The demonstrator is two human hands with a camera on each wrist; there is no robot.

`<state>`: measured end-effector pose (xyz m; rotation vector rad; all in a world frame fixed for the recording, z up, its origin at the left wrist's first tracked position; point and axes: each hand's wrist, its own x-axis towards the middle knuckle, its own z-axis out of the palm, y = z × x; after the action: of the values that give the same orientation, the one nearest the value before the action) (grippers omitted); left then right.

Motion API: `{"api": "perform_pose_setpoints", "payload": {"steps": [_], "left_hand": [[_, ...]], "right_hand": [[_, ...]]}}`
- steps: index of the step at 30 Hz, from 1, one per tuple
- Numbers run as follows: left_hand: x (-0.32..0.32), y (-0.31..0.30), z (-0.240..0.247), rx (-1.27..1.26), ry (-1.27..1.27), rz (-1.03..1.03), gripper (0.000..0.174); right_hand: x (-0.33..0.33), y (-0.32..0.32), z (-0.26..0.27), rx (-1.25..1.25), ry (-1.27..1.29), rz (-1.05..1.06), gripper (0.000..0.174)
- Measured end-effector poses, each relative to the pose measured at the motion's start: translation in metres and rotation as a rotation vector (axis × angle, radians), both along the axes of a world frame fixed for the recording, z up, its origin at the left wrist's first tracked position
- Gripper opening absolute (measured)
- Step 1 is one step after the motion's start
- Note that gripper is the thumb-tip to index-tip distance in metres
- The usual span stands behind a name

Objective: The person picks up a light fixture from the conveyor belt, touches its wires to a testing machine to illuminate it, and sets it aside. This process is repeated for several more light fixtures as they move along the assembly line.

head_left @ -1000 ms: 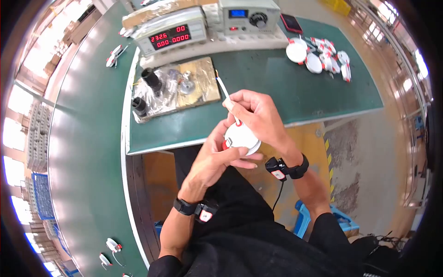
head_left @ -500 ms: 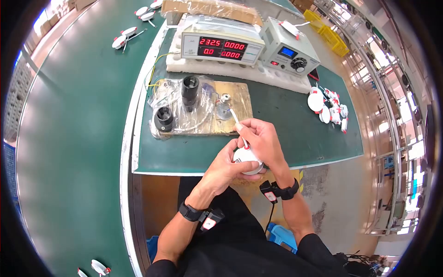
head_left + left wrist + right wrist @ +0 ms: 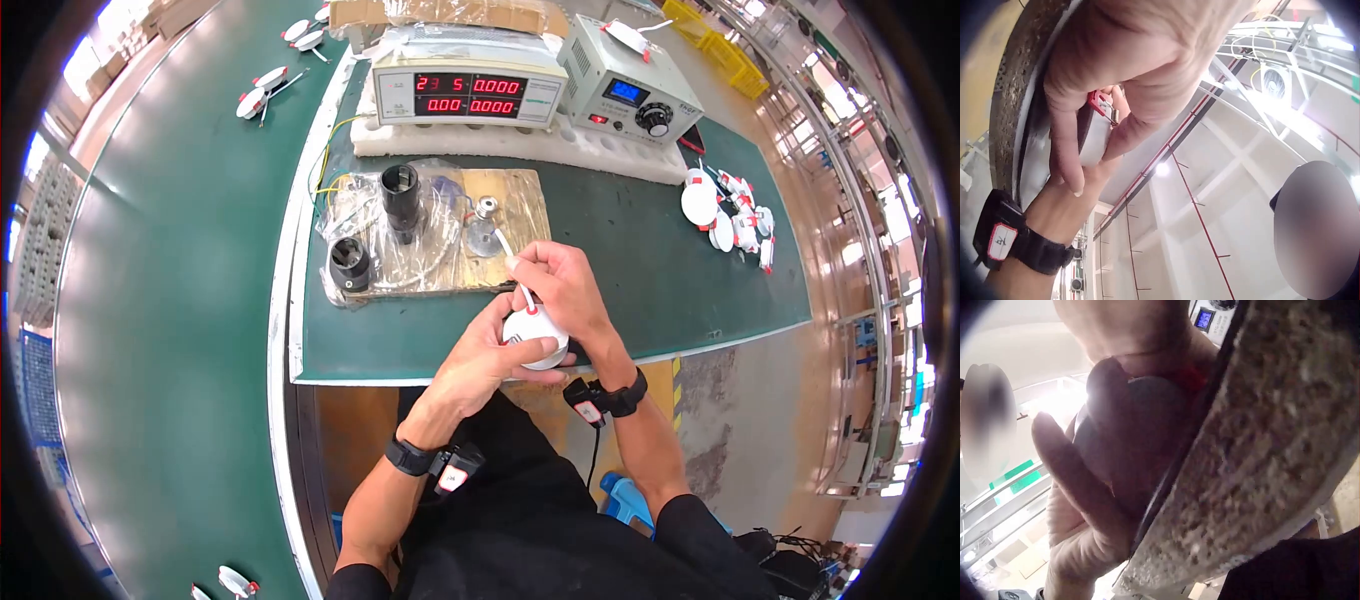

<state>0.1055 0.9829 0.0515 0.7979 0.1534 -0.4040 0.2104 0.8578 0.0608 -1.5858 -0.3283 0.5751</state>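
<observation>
A round white lamp (image 3: 534, 332) with red parts is held over the table's front edge. My left hand (image 3: 478, 362) grips its body, the thumb lying across the face; in the left wrist view a red clip with a metal spring (image 3: 1105, 107) shows between the fingers. Thumb and fingers of my right hand (image 3: 567, 296) pinch the white cable (image 3: 506, 243) that rises from the lamp. The cable's tip points at a round metal piece (image 3: 484, 236) on the wooden board. In the right wrist view the lamp's disc (image 3: 1154, 406) is dark behind the fingers.
On the board (image 3: 520, 200) stand two black sockets (image 3: 400, 195), (image 3: 349, 264) amid plastic film. Behind are a red-digit meter (image 3: 465, 97) and a grey dial box (image 3: 630, 95) on white foam. Several white lamps (image 3: 722, 229) lie at right, others on the left bench (image 3: 180, 300).
Compared with a second ago, the head view has shifted and both hands with the lamp appear lower, nearer the board's front. The grips on lamp and cable stay the same.
</observation>
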Motion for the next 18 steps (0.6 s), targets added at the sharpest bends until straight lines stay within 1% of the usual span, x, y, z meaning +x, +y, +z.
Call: {"api": "perform_pose_setpoints", "payload": {"steps": [1,4,6,8,10,13,16,17,18], "left_hand": [[0.0,-0.002,0.001,0.002,0.002,0.014,0.054],[0.0,-0.006,0.005,0.005,0.014,0.032,0.057],[0.001,-0.005,0.005,-0.018,0.024,0.029,0.058],[0.0,-0.004,0.002,-0.016,0.015,0.048,0.053],[0.0,-0.002,0.003,-0.077,0.017,0.038,0.057],[0.0,0.0,-0.003,-0.083,-0.033,0.017,0.059],[0.001,0.005,-0.002,-0.174,-0.035,-0.009,0.058],[0.0,0.006,0.003,-0.167,-0.067,-0.029,0.057],[-0.002,0.005,0.003,-0.238,-0.012,0.022,0.057]], "right_hand": [[0.0,-0.001,-0.001,-0.013,0.0,-0.006,0.017],[0.001,-0.002,-0.009,0.056,-0.069,0.015,0.016],[0.002,-0.001,-0.01,0.028,-0.089,0.017,0.017],[0.001,-0.002,-0.009,0.008,-0.089,0.008,0.018],[0.002,-0.001,-0.01,0.003,-0.091,-0.003,0.018],[0.004,0.001,-0.011,-0.019,-0.113,-0.027,0.02],[0.003,0.003,-0.009,-0.01,-0.085,-0.025,0.021],[0.003,0.002,-0.007,-0.007,-0.072,-0.028,0.021],[0.002,0.002,-0.007,-0.007,-0.07,-0.03,0.021]]}}
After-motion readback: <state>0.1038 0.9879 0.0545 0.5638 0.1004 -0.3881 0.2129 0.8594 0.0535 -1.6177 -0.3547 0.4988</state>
